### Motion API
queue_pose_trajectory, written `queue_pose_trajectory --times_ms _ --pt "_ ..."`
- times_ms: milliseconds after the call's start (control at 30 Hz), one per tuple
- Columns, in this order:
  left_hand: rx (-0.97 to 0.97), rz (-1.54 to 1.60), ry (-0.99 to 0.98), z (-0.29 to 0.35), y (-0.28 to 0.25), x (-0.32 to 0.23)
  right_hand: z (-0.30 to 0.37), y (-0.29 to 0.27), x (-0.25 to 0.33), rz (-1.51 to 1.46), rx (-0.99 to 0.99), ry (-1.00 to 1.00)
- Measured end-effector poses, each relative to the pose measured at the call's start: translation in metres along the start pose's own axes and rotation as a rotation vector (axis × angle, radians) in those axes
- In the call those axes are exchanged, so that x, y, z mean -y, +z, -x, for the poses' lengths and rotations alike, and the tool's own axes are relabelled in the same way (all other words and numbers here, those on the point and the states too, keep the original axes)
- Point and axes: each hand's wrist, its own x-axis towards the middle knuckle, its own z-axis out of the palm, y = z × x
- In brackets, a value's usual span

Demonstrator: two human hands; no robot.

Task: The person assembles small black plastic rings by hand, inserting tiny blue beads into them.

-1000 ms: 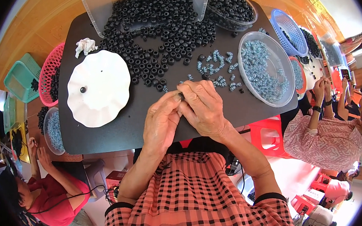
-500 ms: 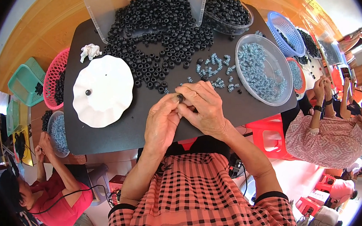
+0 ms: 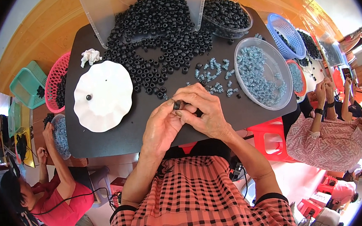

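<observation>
Both my hands meet over the near edge of the dark table (image 3: 102,140). Between their fingertips sits a small black bead (image 3: 176,105), pinched by the thumb and forefinger of my left hand (image 3: 161,125). My right hand (image 3: 204,113) closes on the same bead from the other side, its lower fingers curled; another dark bit shows among them, too small to make out. Just beyond my fingers lie loose black beads (image 3: 156,74) and blue-grey striped pieces (image 3: 215,65). To the left is a white wavy-edged plate (image 3: 104,106) with a black bead on it.
A clear bin (image 3: 200,5) spills black beads at the far side, beside a clear bowl (image 3: 250,20) of more. On the right stands a round tub (image 3: 287,89) of striped pieces. Crumpled tissue (image 3: 90,57) lies far left. Co-workers sit on both sides, near baskets.
The bead at my fingertips shows more of itself as my fingers shift slightly. The left co-worker's hands have moved apart, one reaching toward a bowl.
</observation>
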Motion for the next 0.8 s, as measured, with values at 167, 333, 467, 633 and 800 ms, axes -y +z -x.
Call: queue_pose_trajectory --times_ms 167,333,467,633,800 --pt "-0.084 -0.004 0.014 0.004 0.007 0.004 0.003 0.002 0.001 0.102 -0.07 -0.034" --pt "-0.12 0.004 0.04 0.005 0.014 0.005 0.003 0.004 0.0 0.136 -0.109 -0.07" --pt "-0.131 -0.144 0.022 0.003 0.012 -0.001 0.0 0.001 0.003 0.053 -0.068 -0.004" --pt "-0.061 -0.201 0.074 0.006 0.006 -0.007 0.002 -0.002 0.003 -0.028 -0.011 0.045" --pt "-0.036 -0.21 0.031 0.004 0.002 -0.01 0.002 -0.002 0.002 -0.087 0.003 0.07"
